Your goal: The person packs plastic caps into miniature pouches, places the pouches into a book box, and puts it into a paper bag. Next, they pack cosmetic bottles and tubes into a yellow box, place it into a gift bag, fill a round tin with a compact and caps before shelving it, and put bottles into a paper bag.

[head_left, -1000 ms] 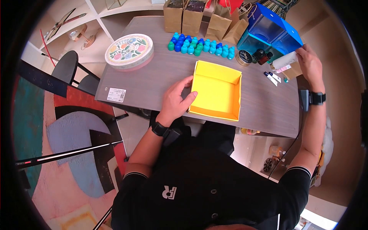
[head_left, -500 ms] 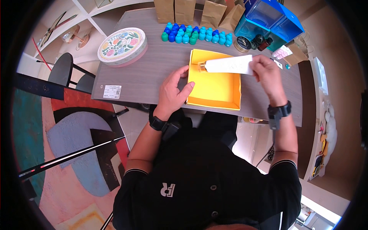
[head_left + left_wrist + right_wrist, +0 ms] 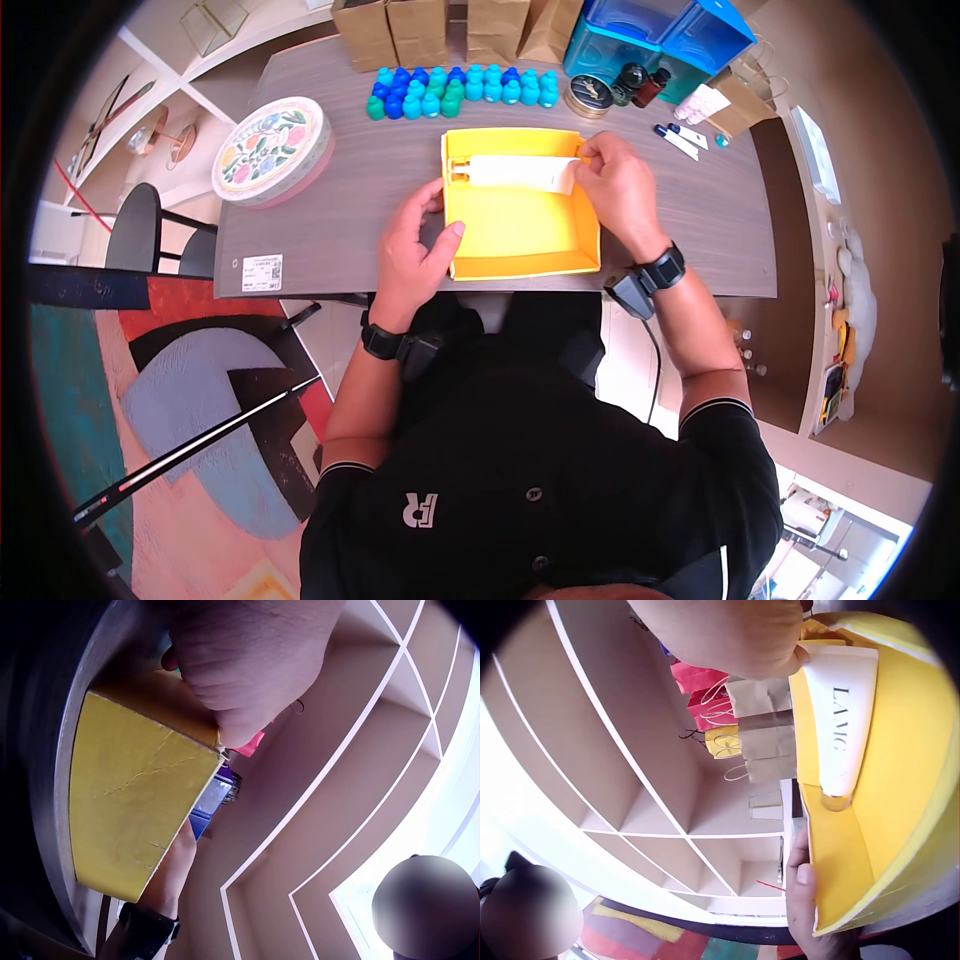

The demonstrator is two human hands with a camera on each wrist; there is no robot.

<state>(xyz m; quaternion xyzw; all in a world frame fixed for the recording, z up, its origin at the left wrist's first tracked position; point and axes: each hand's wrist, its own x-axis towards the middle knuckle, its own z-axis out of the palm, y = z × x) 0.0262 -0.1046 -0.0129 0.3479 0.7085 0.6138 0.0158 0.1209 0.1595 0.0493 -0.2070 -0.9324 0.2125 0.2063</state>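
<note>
Bench point(image 3: 710, 225): open strip between yellow box point(image 3: 520, 222) and right edge, right forearm point(image 3: 705, 330) crossing at front edge; second gap from left hand point(image 3: 412, 245) to oval box point(image 3: 268, 150) near left edge.
Yellow box: front half reachable from above; white tube point(image 3: 520, 174) blocks rear.
Obstacles: left hand, left wall; right hand point(image 3: 622, 185), rear right corner; small bottles point(image 3: 492, 90), beyond rear wall; blue bin point(image 3: 612, 50), far right corner.
</note>
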